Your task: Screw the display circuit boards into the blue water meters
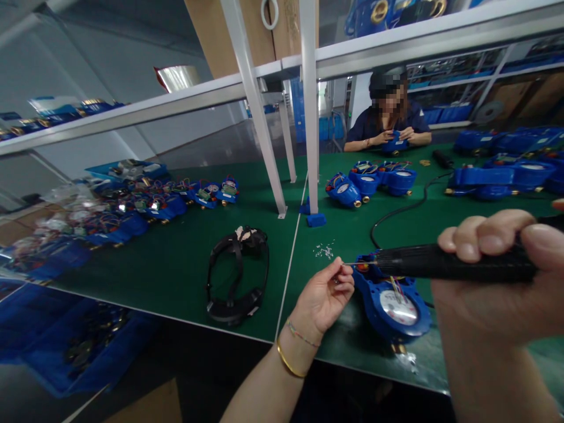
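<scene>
My right hand [497,258] is wrapped round a black electric screwdriver [423,261], held level with its thin bit pointing left. At the bit's tip, the thumb and finger of my left hand [324,294] are pinched together. Small shiny metal bits that look like screws [337,281] show in its curled fingers. Just below the screwdriver lies a blue water meter [392,311] with a round white dial, coloured wires and a brass fitting. The screwdriver covers part of its upper end. A scatter of small silvery screws [325,251] lies on the green table beyond my left hand.
A black head strap [235,276] lies left of my hand. Blue meters [370,179] stand farther back, with more piled at left [132,211] and right [497,176]. White shelf posts [311,117] rise mid-table. Opposite, a co-worker [388,117] holds a blue meter.
</scene>
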The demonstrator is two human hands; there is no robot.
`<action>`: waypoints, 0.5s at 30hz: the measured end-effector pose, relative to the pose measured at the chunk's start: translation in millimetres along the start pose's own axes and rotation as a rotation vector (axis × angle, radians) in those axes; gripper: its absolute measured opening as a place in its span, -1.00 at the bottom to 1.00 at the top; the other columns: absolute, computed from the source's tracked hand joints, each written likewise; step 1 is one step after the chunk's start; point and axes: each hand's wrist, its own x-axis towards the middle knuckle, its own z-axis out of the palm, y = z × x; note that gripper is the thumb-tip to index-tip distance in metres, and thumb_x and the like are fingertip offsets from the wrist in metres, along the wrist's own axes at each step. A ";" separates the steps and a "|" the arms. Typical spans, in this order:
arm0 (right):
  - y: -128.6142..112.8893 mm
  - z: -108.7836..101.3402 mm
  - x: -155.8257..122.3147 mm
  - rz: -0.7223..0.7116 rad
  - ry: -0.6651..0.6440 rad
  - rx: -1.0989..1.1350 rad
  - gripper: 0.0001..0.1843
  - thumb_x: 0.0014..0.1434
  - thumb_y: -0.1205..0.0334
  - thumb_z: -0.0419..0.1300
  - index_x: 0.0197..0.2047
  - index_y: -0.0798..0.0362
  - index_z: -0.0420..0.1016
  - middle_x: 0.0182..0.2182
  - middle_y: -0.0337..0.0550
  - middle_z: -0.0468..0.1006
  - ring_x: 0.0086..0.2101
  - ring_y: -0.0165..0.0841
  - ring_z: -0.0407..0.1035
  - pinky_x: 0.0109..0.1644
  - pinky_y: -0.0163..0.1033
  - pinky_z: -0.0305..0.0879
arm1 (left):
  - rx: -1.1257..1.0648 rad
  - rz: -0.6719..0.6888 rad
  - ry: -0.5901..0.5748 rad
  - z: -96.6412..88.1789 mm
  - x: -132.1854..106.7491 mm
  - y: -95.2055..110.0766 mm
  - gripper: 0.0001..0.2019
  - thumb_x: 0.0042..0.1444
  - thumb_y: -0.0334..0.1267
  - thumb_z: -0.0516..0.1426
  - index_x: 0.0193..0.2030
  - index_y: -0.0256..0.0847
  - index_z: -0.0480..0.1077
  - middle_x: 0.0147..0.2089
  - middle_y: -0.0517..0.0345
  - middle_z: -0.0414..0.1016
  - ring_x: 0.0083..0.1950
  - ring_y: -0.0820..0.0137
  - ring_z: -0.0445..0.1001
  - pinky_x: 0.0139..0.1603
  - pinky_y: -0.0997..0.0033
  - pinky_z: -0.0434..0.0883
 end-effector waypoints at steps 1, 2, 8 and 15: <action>-1.2 1.9 -0.9 0.009 0.012 0.012 -0.61 -0.15 0.27 0.05 -0.16 -0.03 0.15 -0.64 -0.50 0.23 -0.64 -0.44 -0.01 -0.58 -0.30 0.07 | 0.004 0.004 0.006 -0.2 0.1 -0.1 -0.74 0.34 -0.42 -0.01 -0.40 -0.38 0.32 -0.42 0.13 0.27 -0.51 0.63 0.29 -0.62 0.77 0.25; -1.9 2.7 -1.3 0.022 0.009 0.021 -0.61 -0.15 0.28 0.05 -0.17 -0.04 0.15 -0.64 -0.50 0.23 -0.64 -0.44 -0.01 -0.58 -0.31 0.07 | 0.008 0.007 0.012 -0.3 0.2 -0.3 -0.75 0.34 -0.42 0.00 -0.40 -0.37 0.32 -0.42 0.14 0.27 -0.51 0.63 0.29 -0.62 0.77 0.24; 3.8 -2.0 0.2 -0.039 -0.007 0.012 -0.63 -0.16 0.27 0.06 -0.19 -0.03 0.18 -0.65 -0.49 0.23 -0.67 -0.43 0.01 -0.61 -0.28 0.10 | 0.055 0.038 0.043 -1.4 1.4 -2.6 -0.77 0.29 -0.45 0.06 -0.43 -0.37 0.33 -0.43 0.14 0.29 -0.51 0.64 0.30 -0.62 0.77 0.23; 5.2 -4.8 -2.2 -0.062 -0.005 -0.019 -0.60 -0.18 0.30 0.07 -0.18 -0.04 0.17 -0.63 -0.47 0.26 -0.66 -0.42 0.06 -0.60 -0.26 0.11 | 0.193 0.193 0.018 -6.9 4.2 -9.3 -0.82 0.17 -0.47 0.18 -0.46 -0.40 0.35 -0.44 0.10 0.35 -0.51 0.62 0.31 -0.62 0.75 0.22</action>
